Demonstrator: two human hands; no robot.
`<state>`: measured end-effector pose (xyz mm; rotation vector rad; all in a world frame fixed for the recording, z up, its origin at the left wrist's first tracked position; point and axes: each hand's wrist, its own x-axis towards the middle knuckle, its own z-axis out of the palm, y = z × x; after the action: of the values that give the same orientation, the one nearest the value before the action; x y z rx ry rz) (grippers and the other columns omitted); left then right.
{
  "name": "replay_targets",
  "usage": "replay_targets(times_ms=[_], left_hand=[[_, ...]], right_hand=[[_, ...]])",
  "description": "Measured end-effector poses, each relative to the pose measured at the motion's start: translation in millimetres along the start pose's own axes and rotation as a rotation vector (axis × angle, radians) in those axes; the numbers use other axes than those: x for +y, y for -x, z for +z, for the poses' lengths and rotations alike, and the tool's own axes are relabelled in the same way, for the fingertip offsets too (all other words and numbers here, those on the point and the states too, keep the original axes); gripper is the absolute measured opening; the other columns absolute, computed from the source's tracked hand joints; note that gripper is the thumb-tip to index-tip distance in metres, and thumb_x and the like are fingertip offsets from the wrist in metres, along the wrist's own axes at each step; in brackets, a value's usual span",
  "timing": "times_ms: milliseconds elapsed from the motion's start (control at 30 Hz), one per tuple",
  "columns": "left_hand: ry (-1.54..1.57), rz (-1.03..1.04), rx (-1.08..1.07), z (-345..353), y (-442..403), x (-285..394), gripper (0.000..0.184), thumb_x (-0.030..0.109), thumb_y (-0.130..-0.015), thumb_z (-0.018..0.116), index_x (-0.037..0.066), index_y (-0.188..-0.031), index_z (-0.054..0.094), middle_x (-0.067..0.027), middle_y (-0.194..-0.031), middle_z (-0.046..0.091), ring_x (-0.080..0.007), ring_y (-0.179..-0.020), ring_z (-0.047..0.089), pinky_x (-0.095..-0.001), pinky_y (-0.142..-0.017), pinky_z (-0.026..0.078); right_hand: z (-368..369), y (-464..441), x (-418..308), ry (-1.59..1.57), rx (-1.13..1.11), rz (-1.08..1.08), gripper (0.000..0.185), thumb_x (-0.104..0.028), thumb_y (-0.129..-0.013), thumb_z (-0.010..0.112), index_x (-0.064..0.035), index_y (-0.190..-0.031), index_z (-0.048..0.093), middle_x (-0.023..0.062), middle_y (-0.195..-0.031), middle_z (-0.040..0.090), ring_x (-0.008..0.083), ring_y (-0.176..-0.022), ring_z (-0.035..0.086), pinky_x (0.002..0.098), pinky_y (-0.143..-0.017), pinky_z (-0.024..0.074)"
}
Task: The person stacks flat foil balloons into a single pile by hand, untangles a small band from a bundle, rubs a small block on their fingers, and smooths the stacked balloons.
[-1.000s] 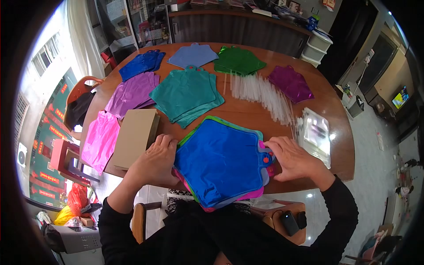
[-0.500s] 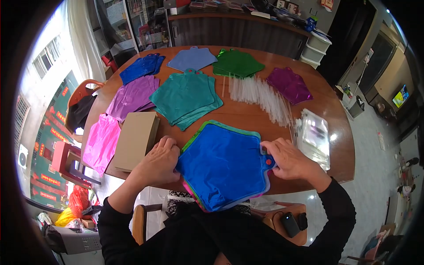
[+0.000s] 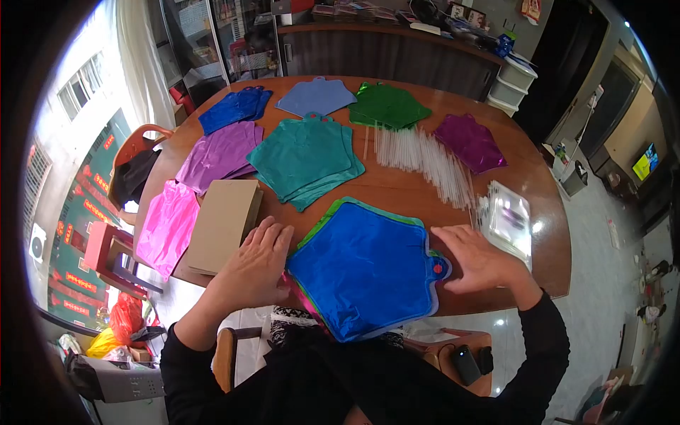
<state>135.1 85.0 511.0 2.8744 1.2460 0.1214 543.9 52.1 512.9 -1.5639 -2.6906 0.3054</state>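
Observation:
A stack of foil sheets with a blue one on top [image 3: 365, 269] lies at the table's front edge, green, pink and pale edges showing beneath it. At its left edge is my left hand [image 3: 258, 265], fingers extended and slightly bent, the palm side hidden. My right hand [image 3: 478, 258] stands at the right end by the tab with a red dot, its thumb and fingers spread apart around the tab. Neither hand is closed round the stack. Brown cardboard pieces [image 3: 224, 225] lie just beyond my left hand.
Foil piles in teal [image 3: 306, 159], pink [image 3: 168, 228], lilac [image 3: 219, 157], dark blue [image 3: 232, 111], pale blue [image 3: 315, 97], green [image 3: 388, 106] and purple [image 3: 470, 144] lie on the table [image 3: 542, 212]. Clear sticks [image 3: 421, 161] and clear plastic packets [image 3: 508, 219] lie right.
The stack's edges are more closely lined up under the blue sheet. My right hand has opened and moved slightly right, away from the tab. My left hand's fingers have straightened.

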Motion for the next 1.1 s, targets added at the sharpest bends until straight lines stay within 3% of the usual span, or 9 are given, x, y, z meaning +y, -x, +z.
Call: replay_targets(times_ms=[133,200,300,467,667,800,967,1033,1100], left_hand=[[0.087,0.093,0.183,-19,6,29,0.079,0.032,-0.074,0.080,-0.005,-0.136,0.047,-0.0246,-0.137,0.049,-0.0436,-0.141,0.039,-0.0494,-0.117,0.033],[0.140,0.162,0.065,-18,10,45,0.084,0.040,-0.075,0.081,-0.002,-0.139,0.046,-0.0258,-0.142,0.047,-0.0451,-0.145,0.034,-0.0538,-0.120,0.028],[0.172,0.304,-0.010,-7,17,63,0.076,0.038,-0.084,0.076,0.000,-0.142,0.045,-0.0271,-0.146,0.045,-0.0456,-0.148,0.031,-0.0566,-0.121,0.023],[0.034,0.348,0.041,31,19,67,0.064,0.030,-0.091,0.068,0.001,-0.144,0.044,-0.0282,-0.149,0.044,-0.0460,-0.148,0.030,-0.0568,-0.122,0.021],[0.051,0.315,0.069,44,13,64,0.057,0.020,-0.094,0.062,0.000,-0.144,0.043,-0.0285,-0.147,0.046,-0.0457,-0.148,0.031,-0.0568,-0.122,0.021],[-0.011,0.283,0.083,54,10,59,0.073,0.030,-0.089,0.070,-0.003,-0.146,0.039,-0.0282,-0.149,0.043,-0.0458,-0.149,0.029,-0.0566,-0.122,0.020],[0.225,0.236,-0.062,12,15,48,0.096,0.041,-0.077,0.081,-0.006,-0.148,0.036,-0.0279,-0.151,0.040,-0.0457,-0.150,0.027,-0.0568,-0.123,0.019],[0.252,0.162,-0.028,6,22,34,0.112,0.045,-0.066,0.087,-0.008,-0.149,0.033,-0.0285,-0.153,0.037,-0.0461,-0.150,0.025,-0.0561,-0.123,0.019],[0.218,0.104,-0.019,0,28,22,0.109,0.041,-0.067,0.086,-0.009,-0.147,0.033,-0.0294,-0.151,0.038,-0.0465,-0.149,0.026,-0.0547,-0.122,0.022]], right_hand=[[-5,-21,13,-0.225,0.072,0.055,0.047,-0.006,-0.089,0.055,-0.0002,-0.136,0.050,0.0152,-0.127,0.055,0.0321,-0.117,0.052,0.0381,-0.105,0.0416],[-2,-44,10,-0.231,0.106,0.000,0.037,0.003,-0.091,0.044,0.0013,-0.125,0.058,0.0138,-0.123,0.056,0.0301,-0.114,0.053,0.0361,-0.102,0.0433],[10,-82,8,-0.221,0.115,-0.080,0.037,0.007,-0.090,0.041,0.0003,-0.121,0.059,0.0132,-0.121,0.056,0.0299,-0.111,0.053,0.0372,-0.100,0.0442],[23,-138,-12,-0.124,0.072,0.049,0.033,0.006,-0.089,0.042,-0.0024,-0.115,0.061,0.0124,-0.115,0.057,0.0299,-0.109,0.053,0.0376,-0.097,0.0451],[7,-154,-30,-0.204,-0.040,-0.019,0.031,0.006,-0.088,0.042,-0.0027,-0.111,0.062,0.0125,-0.113,0.059,0.0306,-0.108,0.053,0.0381,-0.096,0.0452],[12,-151,-29,-0.323,-0.081,0.016,0.033,0.007,-0.087,0.043,-0.0025,-0.111,0.063,0.0129,-0.113,0.061,0.0313,-0.107,0.054,0.0388,-0.096,0.0454],[1,-107,16,-0.163,0.195,-0.043,0.040,0.007,-0.085,0.044,0.0000,-0.120,0.061,0.0147,-0.122,0.061,0.0335,-0.113,0.055,0.0388,-0.103,0.0444],[-24,-68,19,-0.198,0.034,0.004,0.045,-0.003,-0.086,0.054,0.0003,-0.131,0.055,0.0161,-0.131,0.057,0.0342,-0.119,0.053,0.0407,-0.106,0.0424],[-33,-33,19,-0.171,-0.073,0.041,0.054,-0.008,-0.084,0.060,-0.0004,-0.136,0.051,0.0166,-0.135,0.054,0.0346,-0.121,0.052,0.0416,-0.107,0.0420]])
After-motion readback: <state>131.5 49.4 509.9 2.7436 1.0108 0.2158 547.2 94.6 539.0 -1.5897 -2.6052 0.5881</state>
